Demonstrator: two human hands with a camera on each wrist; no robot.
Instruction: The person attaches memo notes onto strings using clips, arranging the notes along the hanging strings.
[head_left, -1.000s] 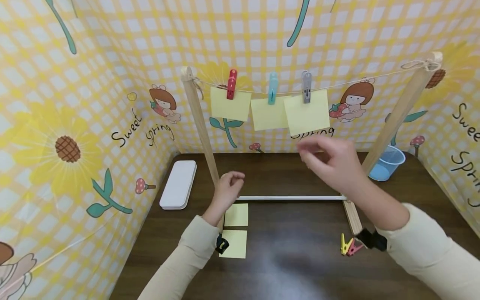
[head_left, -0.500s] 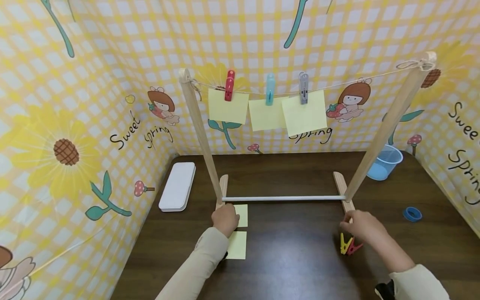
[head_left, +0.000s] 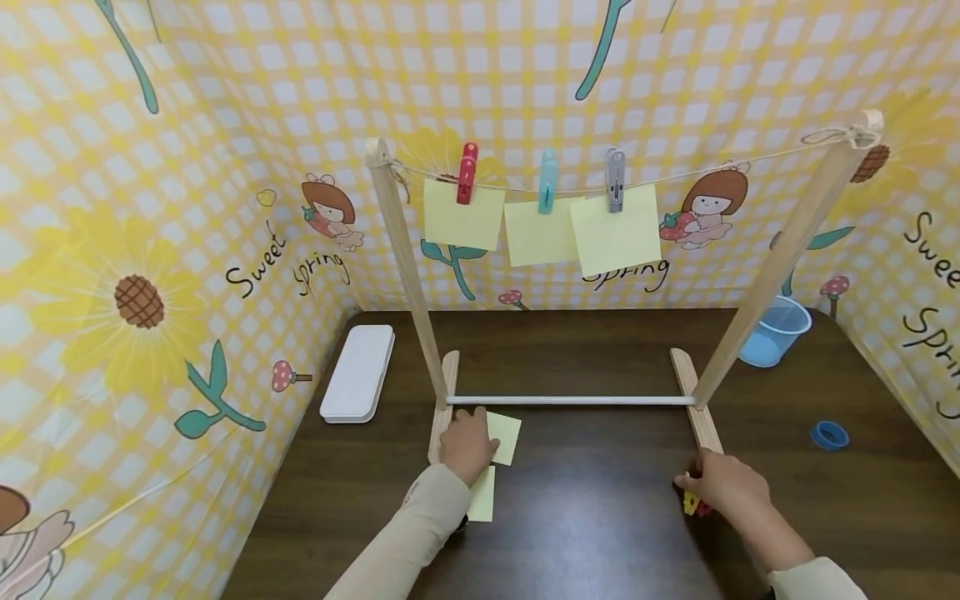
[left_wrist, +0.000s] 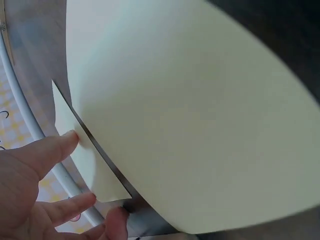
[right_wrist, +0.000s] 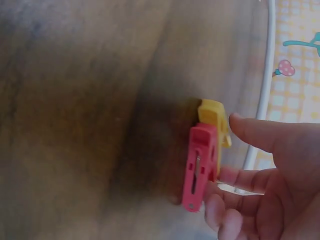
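My left hand [head_left: 467, 447] is over the far yellow sticky note [head_left: 506, 437] on the table. In the left wrist view its thumb and a fingertip touch that small tilted note [left_wrist: 92, 165], spread apart. A nearer sticky note [head_left: 483, 495] lies partly under my left sleeve and fills much of the left wrist view. My right hand [head_left: 729, 483] reaches down around two clothespins on the table. In the right wrist view, a yellow clothespin [right_wrist: 212, 112] stands behind a red clothespin [right_wrist: 199, 170]; my thumb is beside the yellow one, and other fingertips are close to the red one.
A wooden frame [head_left: 780, 250] carries a string with three sticky notes hung by red [head_left: 467, 173], blue [head_left: 548, 182] and grey clothespins [head_left: 616, 180]. A white rod [head_left: 570, 401] joins its feet. White case [head_left: 357, 373] left; blue cup [head_left: 772, 335] and blue ring [head_left: 829, 435] right.
Both hands have come down from near the frame to the table. The far sticky note has shifted right and turned under my left hand. My right hand has lowered onto the clothespins.
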